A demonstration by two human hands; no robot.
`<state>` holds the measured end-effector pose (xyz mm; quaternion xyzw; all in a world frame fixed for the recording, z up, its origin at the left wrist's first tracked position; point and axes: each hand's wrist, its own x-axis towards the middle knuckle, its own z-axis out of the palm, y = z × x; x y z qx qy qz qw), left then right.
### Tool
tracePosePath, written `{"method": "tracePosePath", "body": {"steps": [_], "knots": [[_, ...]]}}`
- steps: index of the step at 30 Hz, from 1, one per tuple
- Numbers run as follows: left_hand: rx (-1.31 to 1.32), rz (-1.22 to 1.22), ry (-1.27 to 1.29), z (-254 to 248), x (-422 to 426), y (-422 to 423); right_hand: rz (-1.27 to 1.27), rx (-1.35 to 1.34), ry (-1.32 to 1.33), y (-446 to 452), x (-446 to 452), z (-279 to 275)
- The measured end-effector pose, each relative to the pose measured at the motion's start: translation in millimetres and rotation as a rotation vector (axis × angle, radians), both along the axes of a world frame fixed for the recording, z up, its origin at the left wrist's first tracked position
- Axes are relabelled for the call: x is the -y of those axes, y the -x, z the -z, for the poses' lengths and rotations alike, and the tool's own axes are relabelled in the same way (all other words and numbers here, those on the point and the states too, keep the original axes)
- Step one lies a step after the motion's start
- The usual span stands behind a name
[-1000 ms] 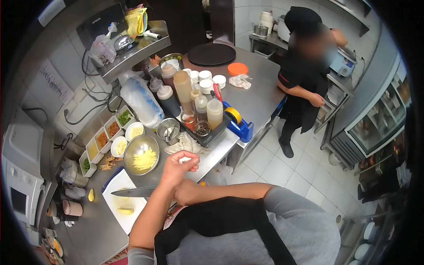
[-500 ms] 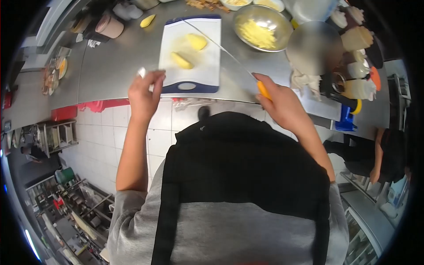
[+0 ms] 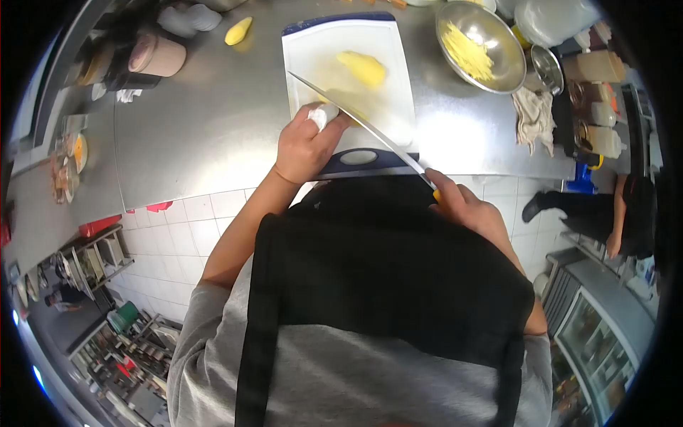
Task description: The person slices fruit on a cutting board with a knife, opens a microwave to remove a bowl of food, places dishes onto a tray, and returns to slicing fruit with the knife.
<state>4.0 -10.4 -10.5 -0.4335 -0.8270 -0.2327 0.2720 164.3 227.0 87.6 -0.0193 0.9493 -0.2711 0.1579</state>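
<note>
My right hand (image 3: 469, 210) grips a long knife (image 3: 377, 134) by its orange handle. The blade slants up and left over a white cutting board (image 3: 398, 107) with dark blue ends. At the board's lower left, my left hand (image 3: 309, 146) has its fingers closed on a peeled yellow piece, mostly hidden by the hand and blade. Something white (image 3: 322, 116) wraps one of its fingers. Higher on the board lies another peeled yellow piece (image 3: 363, 68), apart from both hands. A steel bowl (image 3: 509, 78) to the right holds thin yellow strips (image 3: 466, 53).
One more yellow piece (image 3: 239, 31) lies on the steel counter (image 3: 213, 121), left of the board. A pink tub (image 3: 158, 55) stands farther left. Right of the bowl are a crumpled cloth (image 3: 533, 117) and several bottles (image 3: 603, 141). Another person (image 3: 605, 213) stands at the far right.
My left hand has moved right onto the board and closed on the lower yellow piece. The knife has come down and toward me, its blade now close by that hand. The view has shifted.
</note>
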Motion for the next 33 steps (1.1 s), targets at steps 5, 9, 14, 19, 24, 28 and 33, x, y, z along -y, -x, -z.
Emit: {"method": "tracePosePath", "body": {"steps": [5,9,14,19,24,28,33], "knots": [[0.052,0.022,-0.028,12,-4,9,0.088,0.045,0.033,2,11,-8],[0.089,-0.02,-0.024,8,-7,11,0.055,0.109,0.002,13,3,-11],[0.126,-0.026,-0.037,3,-11,10,0.031,0.15,0.031,17,-6,-9],[0.151,-0.057,-0.032,3,-11,7,-0.028,0.278,-0.09,19,-13,-4],[0.196,-0.075,-0.016,0,-11,4,-0.005,0.363,-0.006,18,-13,-8],[0.205,-0.084,-0.033,4,-13,4,-0.027,0.376,-0.015,18,-18,-6],[0.236,-0.108,-0.031,2,-14,1,-0.058,0.395,-0.018,20,-23,-10]]}}
